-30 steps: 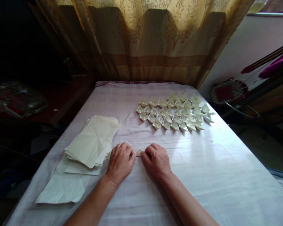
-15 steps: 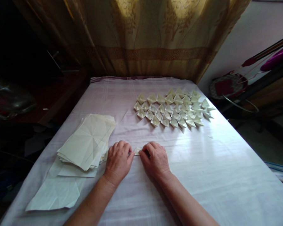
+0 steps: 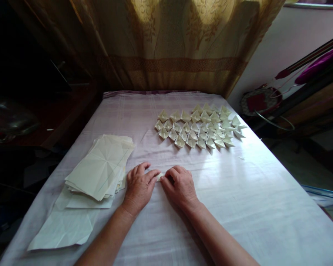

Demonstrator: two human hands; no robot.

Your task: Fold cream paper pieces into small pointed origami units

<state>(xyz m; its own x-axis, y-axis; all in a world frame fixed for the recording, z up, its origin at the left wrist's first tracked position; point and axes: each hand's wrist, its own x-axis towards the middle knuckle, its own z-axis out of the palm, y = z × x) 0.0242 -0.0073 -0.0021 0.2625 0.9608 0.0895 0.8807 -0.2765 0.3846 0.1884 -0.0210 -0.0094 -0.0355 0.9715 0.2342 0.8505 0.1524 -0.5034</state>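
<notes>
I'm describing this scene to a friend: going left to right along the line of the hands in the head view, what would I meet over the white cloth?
Stack of creased paper sheets → left hand → small folded paper → right hand.

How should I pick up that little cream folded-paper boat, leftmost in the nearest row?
Probably pinch the peak of that cream paper boat from the near side: the peak points up, this side faces pale tablecloth, and other boats crowd it behind and right.
</notes>
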